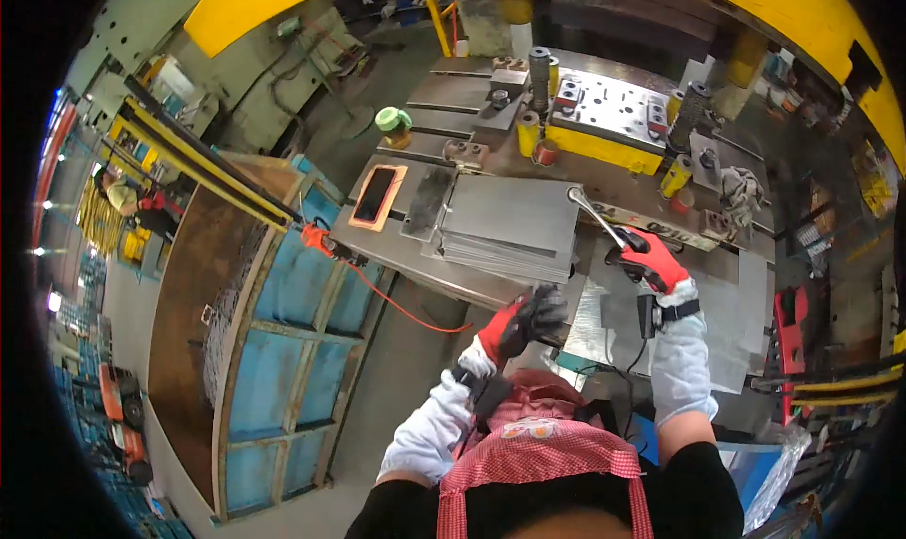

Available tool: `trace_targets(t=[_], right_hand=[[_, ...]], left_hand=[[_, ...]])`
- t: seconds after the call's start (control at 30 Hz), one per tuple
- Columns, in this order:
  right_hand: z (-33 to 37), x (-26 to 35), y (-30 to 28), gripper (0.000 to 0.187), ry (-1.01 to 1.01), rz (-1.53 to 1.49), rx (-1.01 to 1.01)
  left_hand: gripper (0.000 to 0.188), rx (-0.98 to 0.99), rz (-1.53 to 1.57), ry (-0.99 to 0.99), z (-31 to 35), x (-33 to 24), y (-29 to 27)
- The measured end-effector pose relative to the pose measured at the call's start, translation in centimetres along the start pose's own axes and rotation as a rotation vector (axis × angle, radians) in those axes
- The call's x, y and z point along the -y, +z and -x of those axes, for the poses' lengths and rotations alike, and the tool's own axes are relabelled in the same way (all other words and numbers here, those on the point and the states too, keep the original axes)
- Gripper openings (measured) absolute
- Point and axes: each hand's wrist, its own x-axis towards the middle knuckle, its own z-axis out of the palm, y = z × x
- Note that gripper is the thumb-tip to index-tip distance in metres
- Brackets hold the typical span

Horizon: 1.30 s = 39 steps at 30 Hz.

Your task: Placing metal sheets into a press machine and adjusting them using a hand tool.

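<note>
My right hand (653,261), in a red and black glove, is closed around a silver wrench (596,215). The wrench's round head points up and left, over the right edge of a stack of grey metal sheets (510,213). Nearer to me, my left hand (522,324) wears a matching glove. Its fingers stretch out to the right, just off the stack's near edge, and hold nothing I can see. More flat metal sheets (713,327) lie beneath and to the right of my right hand.
Beyond the stack stands a press die (604,147) with a yellow base and upright posts. A phone (377,197) and a green-lidded jar (393,128) sit at the left. A blue-sided bin (283,378) flanks the table; a person (142,204) is farther off. A rag (741,194) lies right.
</note>
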Motion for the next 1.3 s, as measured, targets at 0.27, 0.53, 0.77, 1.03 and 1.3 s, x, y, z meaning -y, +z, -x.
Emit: trace_targets(t=[0.27, 0.53, 0.77, 1.03, 1.3], right_hand=[[4.2, -0.4, 1.6, 0.057, 0.057, 0.127, -0.047], [6.7, -1.0, 3.2, 0.050, 0.042, -0.283, 0.046], [2.4, 0.3, 1.6, 0.024, 0.009, 0.032, -0.046], [6.3, -0.3, 0.4, 0.041, 0.156, 0.028, 0.027], [14.1, 1.7, 4.1, 0.056, 0.128, -0.260, -0.203]], left_hand=[[0.033, 0.055, 0.149, 0.338, -8.6, -2.7, -2.2], [0.034, -0.140, 0.251, 0.212, -8.0, -6.3, 5.1], [0.033, -0.441, -0.055, 0.198, -9.8, -4.9, -0.1], [0.026, -0.316, -1.409, 0.484, -3.7, -4.3, -3.5], [0.039, 0.419, -2.050, 0.766, -10.0, -12.5, 6.8]])
